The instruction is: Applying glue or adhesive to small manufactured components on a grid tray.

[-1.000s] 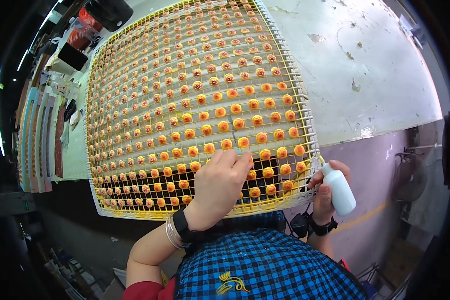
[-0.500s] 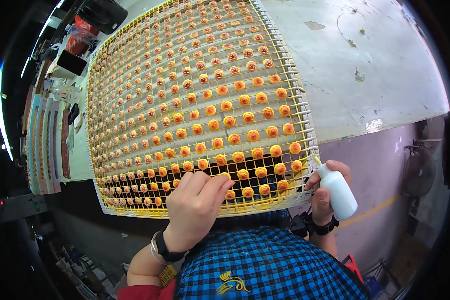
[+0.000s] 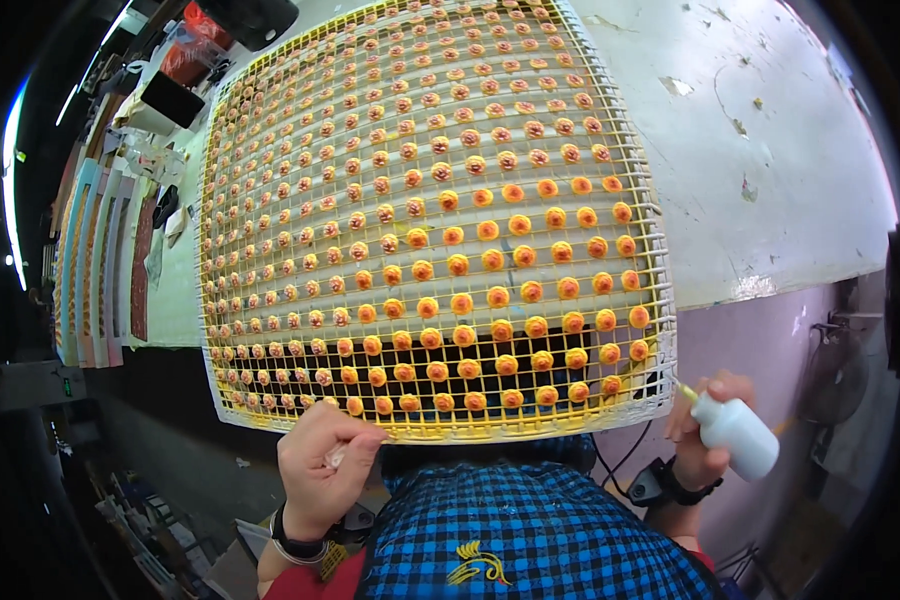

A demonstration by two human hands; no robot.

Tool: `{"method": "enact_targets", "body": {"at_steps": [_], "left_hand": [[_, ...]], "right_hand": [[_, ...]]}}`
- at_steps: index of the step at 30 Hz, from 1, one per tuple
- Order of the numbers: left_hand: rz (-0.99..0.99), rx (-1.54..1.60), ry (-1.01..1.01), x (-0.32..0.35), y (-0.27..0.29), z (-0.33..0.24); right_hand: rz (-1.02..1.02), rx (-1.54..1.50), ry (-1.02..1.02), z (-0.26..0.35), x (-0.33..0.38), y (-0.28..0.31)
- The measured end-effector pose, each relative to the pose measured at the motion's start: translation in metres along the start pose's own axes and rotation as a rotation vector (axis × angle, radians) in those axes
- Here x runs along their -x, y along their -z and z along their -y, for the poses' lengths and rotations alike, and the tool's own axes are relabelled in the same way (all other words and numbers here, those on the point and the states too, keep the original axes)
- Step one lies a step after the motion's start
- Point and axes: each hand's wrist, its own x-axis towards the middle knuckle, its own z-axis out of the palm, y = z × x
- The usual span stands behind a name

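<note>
My left hand (image 3: 322, 470) is curled closed at the front edge of a yellow wire grid rack (image 3: 667, 330), left of its middle. Something small and whitish (image 3: 336, 456) shows inside the curled fingers, too small to make out. Across the rack sit rows of small flower-shaped pieces: plain yellow-orange ones (image 3: 532, 291) at the near right, pink-topped ones (image 3: 472, 165) farther back and to the left. Beside the rack's near right corner, my right hand (image 3: 694, 462) grips a white squeeze bottle (image 3: 745, 440). The bottle tilts, its yellow nozzle pointing up and left toward the rack's edge.
Beneath the rack's far part runs a pale worktable (image 3: 770, 200), its surface marked and stained. A dark flat device (image 3: 172, 99), a red bag (image 3: 192, 50) and a black container (image 3: 255, 18) stand at the back left. Stacked long strips (image 3: 95, 265) lie at the far left.
My left hand has drawn back from over the front rows to the rack's near edge. My right hand has moved right and slightly down with the bottle. The whole view has shifted a little.
</note>
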Motion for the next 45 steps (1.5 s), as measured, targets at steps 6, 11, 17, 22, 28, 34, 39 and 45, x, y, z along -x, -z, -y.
{"method": "enact_targets", "body": {"at_steps": [6, 11, 17, 22, 28, 34, 39, 45], "left_hand": [[-0.368, -0.200, -0.174, 0.031, 0.016, 0.077], [-0.542, -0.321, -0.294, 0.046, 0.010, 0.115], [-0.522, -0.370, -0.382, 0.043, 0.009, 0.142], [-0.069, -0.348, -0.444, 0.012, 0.077, 0.086], [0.224, -0.280, -0.254, -0.101, 0.090, 0.020], [0.347, -0.469, -0.480, -0.175, -0.002, -0.010], [0.436, -0.681, -0.448, -0.203, -0.058, -0.013], [0.480, -0.850, -0.415, -0.206, -0.080, -0.011]], "right_hand": [[0.147, 0.274, -0.017, 0.019, -0.039, -0.045], [0.226, 0.262, -0.130, -0.001, -0.074, -0.100], [0.221, 0.330, -0.110, -0.035, -0.108, -0.123], [0.213, 0.125, -0.105, -0.031, -0.115, -0.120], [0.051, -0.144, -0.018, -0.010, -0.114, -0.077], [-0.015, -0.389, -0.023, -0.006, -0.101, -0.038], [0.024, -0.455, 0.025, 0.002, -0.095, 0.003], [-0.066, -0.478, 0.029, -0.002, -0.101, 0.035]]}}
